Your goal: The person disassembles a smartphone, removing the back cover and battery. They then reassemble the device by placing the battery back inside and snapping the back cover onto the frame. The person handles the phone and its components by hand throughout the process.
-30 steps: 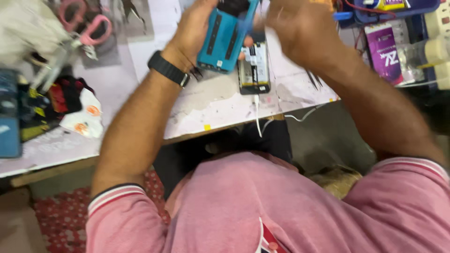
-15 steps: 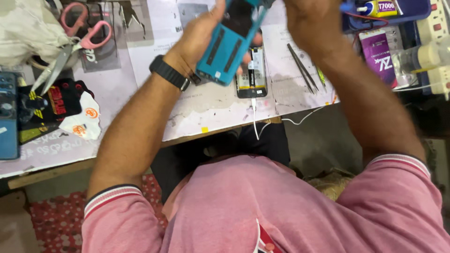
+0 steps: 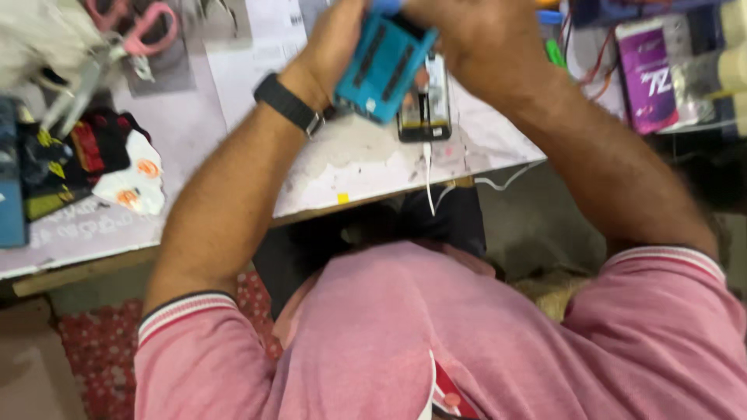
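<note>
I am gripping the teal tool (image 3: 383,66) with both my left hand (image 3: 336,48) and right hand (image 3: 467,39) closed around it, above the opened phone (image 3: 425,105) near the table's (image 3: 342,167) front edge, and judging it wants holding steady.

A teal device (image 3: 383,64) with black slots is seen at twelve o'clock. A black wristband (image 3: 288,103) is worn at eleven. Pink-handled scissors (image 3: 136,22) lie at ten o'clock, a purple box (image 3: 652,76) at two.
</note>
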